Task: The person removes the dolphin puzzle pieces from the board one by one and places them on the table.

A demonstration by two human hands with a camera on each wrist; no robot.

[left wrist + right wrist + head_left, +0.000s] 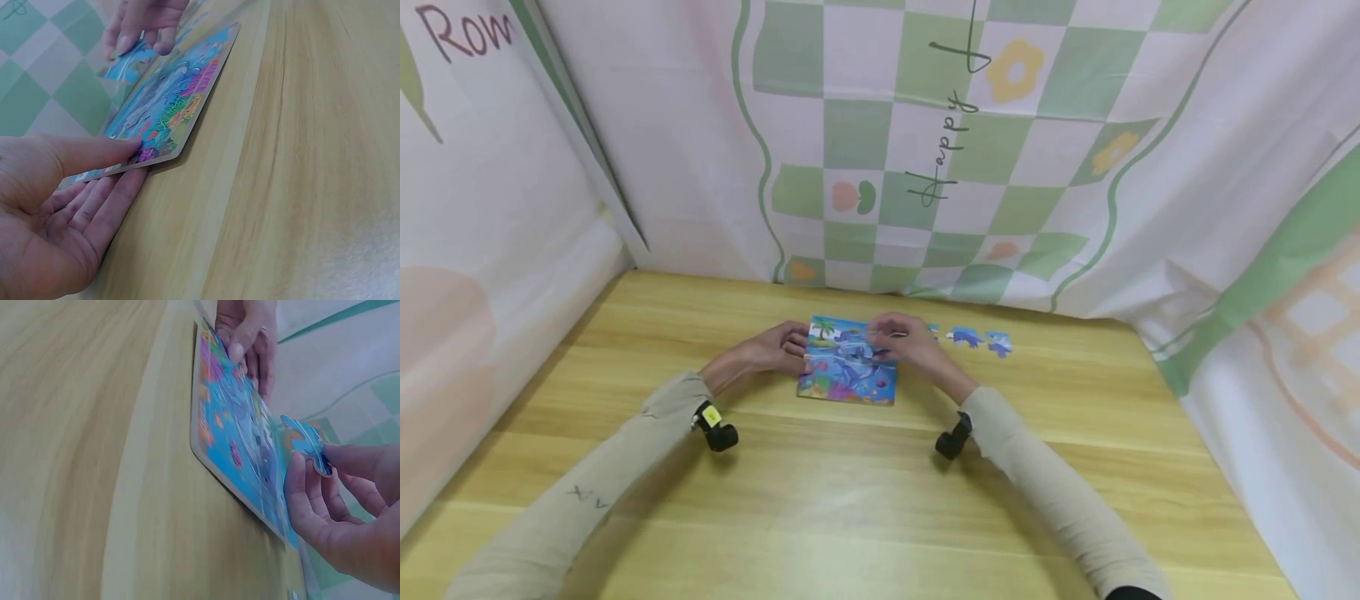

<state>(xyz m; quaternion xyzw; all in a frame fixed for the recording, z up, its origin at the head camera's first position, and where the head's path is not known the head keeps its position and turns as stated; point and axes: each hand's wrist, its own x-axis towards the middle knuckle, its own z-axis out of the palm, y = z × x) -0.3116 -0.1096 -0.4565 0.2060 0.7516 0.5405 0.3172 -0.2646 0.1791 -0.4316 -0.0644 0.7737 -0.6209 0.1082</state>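
A jigsaw puzzle board (847, 385) with a bright sea picture sits on the wooden table. My left hand (772, 347) grips the board's left edge; in the left wrist view its thumb (106, 153) lies on top and the other fingers are underneath. Over the board's upper right part is my right hand (907, 340). Between its thumb and fingers it pinches a blue puzzle piece (304, 439), held above the board surface, as the right wrist view shows. Part of the board is hidden beneath the right hand in the head view.
To the right of the board lie loose puzzle pieces, among them a blue and purple piece (966, 337) and another piece (998, 344) beside it. A checked curtain (925, 242) hangs along the table's back edge. The wooden table (820, 500) extends toward me.
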